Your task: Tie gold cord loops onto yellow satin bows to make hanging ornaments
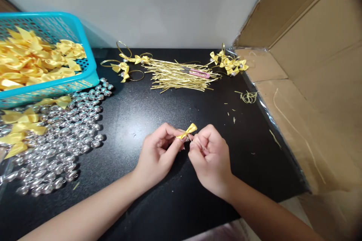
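Observation:
Over the black table, my left hand pinches a small yellow ribbon bow between thumb and fingers. My right hand is closed right beside it, gripping a thin gold cord that runs from the bow's middle. The fingers hide most of the cord and the back of the bow. Beyond the hands lies a bundle of gold twist ties, with pink-handled thread snips resting on it. Finished-looking bows with silver beads and gold loops lie left of the bundle; more beaded bows lie right.
A turquoise basket full of yellow bows stands at the left. Silver teardrop beads spread in front of it, with a few loose bows on top. Cord scraps lie near the right edge, by a cardboard wall.

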`<state>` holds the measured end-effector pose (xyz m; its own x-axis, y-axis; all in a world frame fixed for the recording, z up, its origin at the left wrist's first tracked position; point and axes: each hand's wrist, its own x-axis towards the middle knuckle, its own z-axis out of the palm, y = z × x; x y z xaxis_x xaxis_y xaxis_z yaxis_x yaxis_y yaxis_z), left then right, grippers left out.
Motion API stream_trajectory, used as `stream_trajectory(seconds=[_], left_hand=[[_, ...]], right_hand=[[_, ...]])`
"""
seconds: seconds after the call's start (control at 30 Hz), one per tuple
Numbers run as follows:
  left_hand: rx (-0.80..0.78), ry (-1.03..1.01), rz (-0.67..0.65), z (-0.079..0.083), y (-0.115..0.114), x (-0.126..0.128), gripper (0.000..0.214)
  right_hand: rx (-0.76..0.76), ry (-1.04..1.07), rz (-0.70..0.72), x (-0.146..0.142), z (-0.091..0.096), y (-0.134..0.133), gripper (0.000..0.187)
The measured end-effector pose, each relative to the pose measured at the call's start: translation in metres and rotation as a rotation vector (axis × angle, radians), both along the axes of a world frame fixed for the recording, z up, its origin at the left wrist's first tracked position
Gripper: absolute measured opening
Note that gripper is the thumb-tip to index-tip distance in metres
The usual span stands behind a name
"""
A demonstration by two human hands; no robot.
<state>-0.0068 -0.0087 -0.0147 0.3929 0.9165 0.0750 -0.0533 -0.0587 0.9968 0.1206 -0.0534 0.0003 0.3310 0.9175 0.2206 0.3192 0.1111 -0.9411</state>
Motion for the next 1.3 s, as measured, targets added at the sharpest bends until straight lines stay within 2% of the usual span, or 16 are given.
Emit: stream_trajectory(seconds=[0.13,0.4,0.53,0.63,0.77,0.9,1.2,1.3], left_hand=[[0.095,0.031,-0.001,-0.002,-0.002,-0.001,0.011],[0.390,0.138,0.024,-0.004,0.000,-0.005,0.018],[0.431,0.164,0.004,-0.004,-0.001,-0.008,0.021],[0.334,0.136,0.003,-0.002,-0.002,-0.008,0.019],[0.018,-0.004,0.041,0.002,-0.001,-0.003,0.007],[-0.200,-0.094,0.036,0.005,0.003,-0.001,0.011],[-0.331,-0.215,-0.060,0.003,0.005,-0.001,0.018],[-0.378,-0.249,-0.076,0.003,0.005,-0.001,0.019]], right_hand=[[0.002,0.016,0.024,0.001,-0.002,-0.001,0.026],[0.000,0.093,0.106,0.002,-0.004,-0.005,0.028],[0.001,0.125,0.143,0.004,-0.004,-0.006,0.028],[0.009,0.110,0.156,0.006,-0.004,-0.007,0.026],[-0.027,0.092,0.187,0.010,-0.001,-0.005,0.017],[0.099,-0.050,0.183,0.013,0.002,0.000,0.012],[0.506,-0.464,0.032,0.024,0.007,0.007,0.007],[0.596,-0.535,0.053,0.027,0.003,0.006,0.012]])
